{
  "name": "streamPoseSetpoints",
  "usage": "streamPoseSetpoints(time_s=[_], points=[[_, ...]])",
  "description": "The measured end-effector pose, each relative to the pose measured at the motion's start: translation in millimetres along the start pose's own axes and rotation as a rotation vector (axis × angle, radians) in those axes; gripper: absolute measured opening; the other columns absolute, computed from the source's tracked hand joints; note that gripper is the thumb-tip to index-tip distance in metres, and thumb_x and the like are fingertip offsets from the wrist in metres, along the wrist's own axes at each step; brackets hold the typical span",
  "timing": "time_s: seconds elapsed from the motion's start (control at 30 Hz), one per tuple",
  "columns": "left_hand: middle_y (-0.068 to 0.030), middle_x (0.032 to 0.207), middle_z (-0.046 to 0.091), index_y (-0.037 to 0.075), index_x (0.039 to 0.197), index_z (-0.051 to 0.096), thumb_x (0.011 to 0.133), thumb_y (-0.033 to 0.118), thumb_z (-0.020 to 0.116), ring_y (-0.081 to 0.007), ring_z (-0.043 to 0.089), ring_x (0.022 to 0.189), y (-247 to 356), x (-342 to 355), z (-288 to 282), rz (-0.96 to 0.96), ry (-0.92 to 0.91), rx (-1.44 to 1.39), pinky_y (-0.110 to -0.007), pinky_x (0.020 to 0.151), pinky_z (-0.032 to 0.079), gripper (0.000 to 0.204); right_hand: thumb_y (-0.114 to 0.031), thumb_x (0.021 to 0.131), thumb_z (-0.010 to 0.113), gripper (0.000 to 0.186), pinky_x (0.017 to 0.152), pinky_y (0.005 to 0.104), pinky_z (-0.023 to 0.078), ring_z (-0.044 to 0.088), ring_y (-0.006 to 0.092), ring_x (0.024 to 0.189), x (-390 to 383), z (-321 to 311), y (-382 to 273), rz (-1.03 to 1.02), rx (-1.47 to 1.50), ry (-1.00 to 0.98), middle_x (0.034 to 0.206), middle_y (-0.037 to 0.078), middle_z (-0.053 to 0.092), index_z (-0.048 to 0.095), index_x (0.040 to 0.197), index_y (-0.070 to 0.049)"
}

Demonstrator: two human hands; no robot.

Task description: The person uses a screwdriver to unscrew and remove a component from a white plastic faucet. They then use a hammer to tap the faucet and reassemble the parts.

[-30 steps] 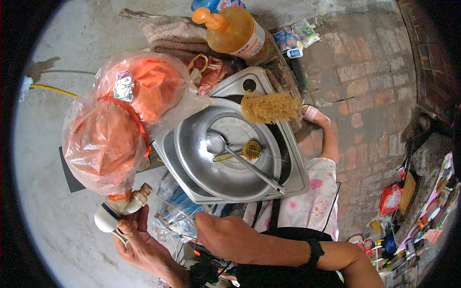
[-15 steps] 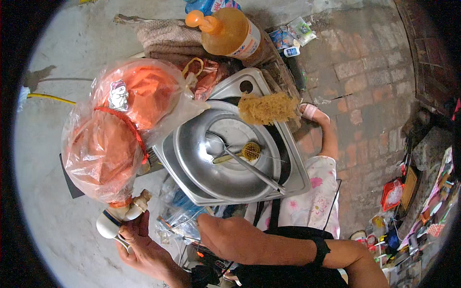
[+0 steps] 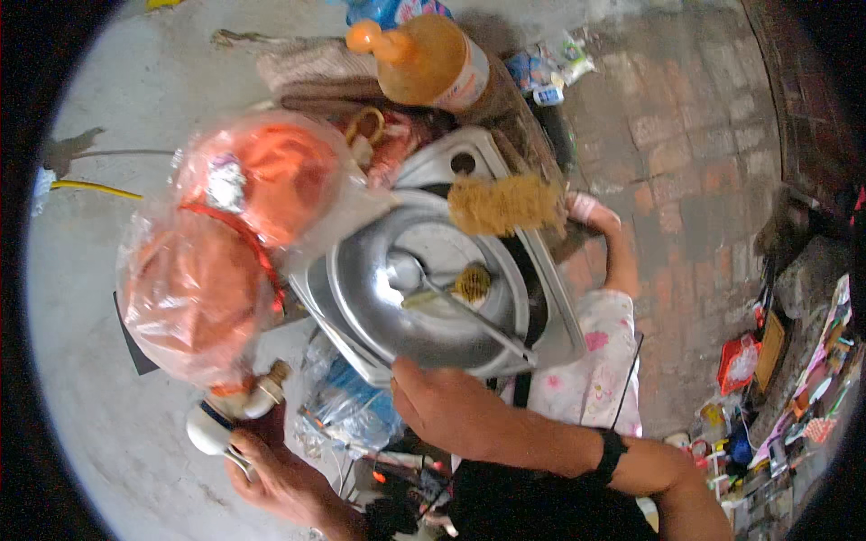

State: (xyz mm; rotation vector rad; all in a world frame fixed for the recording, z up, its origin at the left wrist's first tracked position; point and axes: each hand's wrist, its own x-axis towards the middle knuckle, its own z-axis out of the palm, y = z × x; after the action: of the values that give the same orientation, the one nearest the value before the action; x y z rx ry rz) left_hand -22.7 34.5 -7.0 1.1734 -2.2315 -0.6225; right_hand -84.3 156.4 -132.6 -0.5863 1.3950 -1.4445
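Observation:
My left hand (image 3: 280, 478) grips the lever of a white tap (image 3: 212, 428) at the lower left, its fingers around the lever. A clear plastic bag tied with red string covers an orange-red bundle (image 3: 194, 288) just above the tap. My right hand (image 3: 442, 401) is at the near rim of the steel sink (image 3: 564, 325), fingers curled; their tips are blurred and partly hidden. Within the sink sits a round metal basin (image 3: 361, 316). A ladle (image 3: 406, 270) leans in it beside a small yellow-bristled brush (image 3: 472, 284). A brown fibrous scrubber (image 3: 505, 206) rests on the far right sink edge.
An orange pump bottle (image 3: 424, 68) and a brown towel (image 3: 311, 72) lie beyond the sink. Bluish plastic bags (image 3: 352, 392) are below its near edge. A bare leg (image 3: 618, 257) and white floral cloth (image 3: 577, 379) are to the right, over brick floor (image 3: 686, 135).
My right hand has moved slightly up and right, to the near sink rim. My left hand stays on the tap, shifted a little. The ladle and brush stay put.

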Motion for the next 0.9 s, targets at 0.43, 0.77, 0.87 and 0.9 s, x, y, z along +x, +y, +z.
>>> streamPoseSetpoints(time_s=[0.43, 0.77, 0.87, 0.9], points=[[-0.0286, 0.11, 0.059, -0.012, 0.127, 0.043, 0.097, 0.026, 0.054, -0.0338, 0.063, 0.095, -3.6, -0.8, -2.5, -0.019, 0.023, -0.023, -0.046, 0.083, 0.054, 0.05, -0.01, 0.086, 0.056, 0.018, 0.041, 0.0421, 0.047, 0.061, 0.0321, 0.049, -11.1, -27.4, -30.5, -0.359, -0.213, 0.032, 0.059, 0.014, 0.056, 0.041, 0.088, 0.001], [-0.0303, 0.112, 0.057, -0.013, 0.125, 0.043, 0.098, 0.023, 0.051, -0.0357, 0.063, 0.095, -11.4, 0.9, -3.2, 0.04, -0.001, -0.11, -0.047, 0.086, 0.054, 0.046, -0.01, 0.087, 0.056, 0.018, 0.041, 0.0426, 0.047, 0.061, 0.0329, 0.048, -9.1, -33.9, -32.9, -0.299, -0.148, -0.031, 0.056, 0.016, 0.057, 0.041, 0.088, 0.001], [-0.0305, 0.113, 0.056, -0.014, 0.124, 0.043, 0.098, 0.023, 0.051, -0.0357, 0.062, 0.095, -12.5, -1.7, -6.2, 0.014, -0.008, -0.09, -0.047, 0.086, 0.054, 0.045, -0.009, 0.086, 0.055, 0.018, 0.041, 0.0426, 0.048, 0.062, 0.0331, 0.049, -8.6, -33.6, -29.7, -0.348, -0.103, 0.03, 0.057, 0.016, 0.058, 0.043, 0.09, 0.003], [-0.0306, 0.114, 0.055, -0.014, 0.124, 0.043, 0.098, 0.023, 0.051, -0.0357, 0.062, 0.096, -12.2, -3.5, -7.0, 0.039, -0.03, -0.128, -0.047, 0.086, 0.054, 0.045, -0.009, 0.085, 0.055, 0.018, 0.042, 0.0426, 0.048, 0.062, 0.0334, 0.05, -7.4, -33.7, -26.7, -0.336, -0.201, -0.021, 0.058, 0.016, 0.058, 0.043, 0.09, 0.004]])
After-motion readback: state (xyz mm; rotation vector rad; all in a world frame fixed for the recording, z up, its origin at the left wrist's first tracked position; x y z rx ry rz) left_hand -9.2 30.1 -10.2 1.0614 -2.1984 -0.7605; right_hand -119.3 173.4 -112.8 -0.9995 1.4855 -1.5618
